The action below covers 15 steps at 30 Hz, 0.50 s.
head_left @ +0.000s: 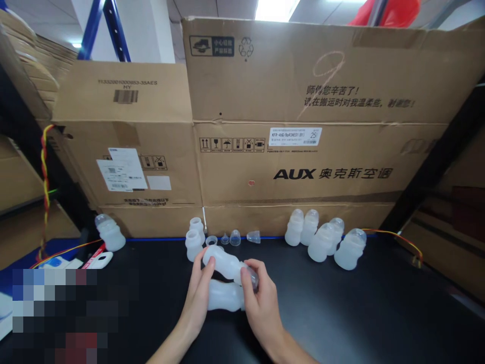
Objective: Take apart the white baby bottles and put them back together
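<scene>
Two frosted white baby bottles lie sideways between my hands above the black table. The upper bottle [222, 262] tilts down to the right, its base in the grip of my left hand [197, 296]. My right hand [261, 299] is closed around its other end, where a clear cap [250, 278] shows between thumb and fingers. Just below it is the lower bottle [226, 296]; its left end meets my left palm and its right end is hidden behind my right hand. Whether it rests on the table I cannot tell.
Behind my hands stand two open bottles [194, 244], a ring [211, 241], a nipple [225, 238] and clear caps [235, 237]. Several capped bottles [322, 243] stand at right, another capped bottle [109, 233] at left. A large cardboard box [322, 202] walls the table's back.
</scene>
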Each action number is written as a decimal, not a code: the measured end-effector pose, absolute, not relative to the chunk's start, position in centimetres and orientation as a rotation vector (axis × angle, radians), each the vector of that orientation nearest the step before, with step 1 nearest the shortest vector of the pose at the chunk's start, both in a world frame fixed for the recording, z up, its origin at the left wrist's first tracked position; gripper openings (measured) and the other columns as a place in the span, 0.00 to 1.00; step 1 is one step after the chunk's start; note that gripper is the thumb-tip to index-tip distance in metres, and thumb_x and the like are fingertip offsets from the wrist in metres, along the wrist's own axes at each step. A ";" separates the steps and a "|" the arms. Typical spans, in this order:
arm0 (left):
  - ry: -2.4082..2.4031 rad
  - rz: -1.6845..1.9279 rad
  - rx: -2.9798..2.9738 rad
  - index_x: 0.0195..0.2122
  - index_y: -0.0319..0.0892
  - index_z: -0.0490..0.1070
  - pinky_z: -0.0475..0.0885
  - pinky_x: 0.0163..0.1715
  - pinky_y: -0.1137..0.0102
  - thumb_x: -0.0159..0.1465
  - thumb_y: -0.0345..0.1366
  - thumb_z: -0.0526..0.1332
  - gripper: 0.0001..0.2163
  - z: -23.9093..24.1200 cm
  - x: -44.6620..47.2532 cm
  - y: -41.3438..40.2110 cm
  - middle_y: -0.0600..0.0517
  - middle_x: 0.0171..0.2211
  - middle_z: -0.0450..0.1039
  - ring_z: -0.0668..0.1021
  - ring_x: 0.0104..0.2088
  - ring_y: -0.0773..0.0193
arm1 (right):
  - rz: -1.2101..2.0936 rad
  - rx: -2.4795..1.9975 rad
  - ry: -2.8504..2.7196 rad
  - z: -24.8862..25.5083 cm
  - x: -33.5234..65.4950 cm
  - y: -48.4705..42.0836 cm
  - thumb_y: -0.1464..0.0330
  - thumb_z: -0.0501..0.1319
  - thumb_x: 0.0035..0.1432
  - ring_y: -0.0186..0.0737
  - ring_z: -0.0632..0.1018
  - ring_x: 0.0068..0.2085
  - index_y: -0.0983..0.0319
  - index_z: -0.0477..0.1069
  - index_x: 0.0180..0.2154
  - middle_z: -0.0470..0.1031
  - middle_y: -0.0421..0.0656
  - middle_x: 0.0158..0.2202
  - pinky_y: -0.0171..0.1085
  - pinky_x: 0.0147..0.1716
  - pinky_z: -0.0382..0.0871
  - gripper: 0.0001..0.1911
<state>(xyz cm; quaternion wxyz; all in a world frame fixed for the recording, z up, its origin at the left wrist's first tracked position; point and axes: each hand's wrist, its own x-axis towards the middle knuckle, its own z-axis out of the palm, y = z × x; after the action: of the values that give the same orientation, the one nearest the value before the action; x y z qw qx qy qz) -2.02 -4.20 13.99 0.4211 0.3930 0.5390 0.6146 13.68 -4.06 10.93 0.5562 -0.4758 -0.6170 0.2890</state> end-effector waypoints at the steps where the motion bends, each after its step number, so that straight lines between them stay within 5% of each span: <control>1: 1.351 1.550 0.989 0.61 0.46 0.69 0.75 0.54 0.61 0.62 0.60 0.63 0.32 13.9 -2.1 -4.2 0.45 0.60 0.74 0.76 0.60 0.48 | 0.698 -1.131 -1.439 10.8 13.6 -4.1 0.53 0.57 0.69 0.42 0.80 0.38 0.61 0.73 0.48 0.80 0.46 0.41 0.32 0.35 0.73 0.19; 8: 1.368 1.593 0.969 0.60 0.44 0.72 0.73 0.58 0.61 0.59 0.64 0.64 0.35 13.6 -2.6 -3.4 0.43 0.59 0.75 0.77 0.59 0.47 | 0.802 -1.018 -1.411 9.1 13.7 -3.9 0.52 0.60 0.68 0.40 0.80 0.34 0.62 0.71 0.56 0.79 0.46 0.40 0.34 0.35 0.76 0.24; 15: 1.333 1.683 1.071 0.61 0.48 0.71 0.65 0.65 0.62 0.64 0.60 0.60 0.30 13.7 -3.3 -3.8 0.48 0.65 0.71 0.71 0.65 0.49 | 0.796 -0.968 -1.383 9.4 13.6 -4.5 0.53 0.58 0.70 0.42 0.80 0.42 0.60 0.74 0.53 0.78 0.48 0.50 0.34 0.41 0.77 0.21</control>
<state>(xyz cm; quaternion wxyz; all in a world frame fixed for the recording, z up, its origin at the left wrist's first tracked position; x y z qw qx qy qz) -3.27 -3.84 13.72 0.3626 0.4161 0.5177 0.6537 13.59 -4.52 9.43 0.5951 -0.4169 -0.5955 0.3426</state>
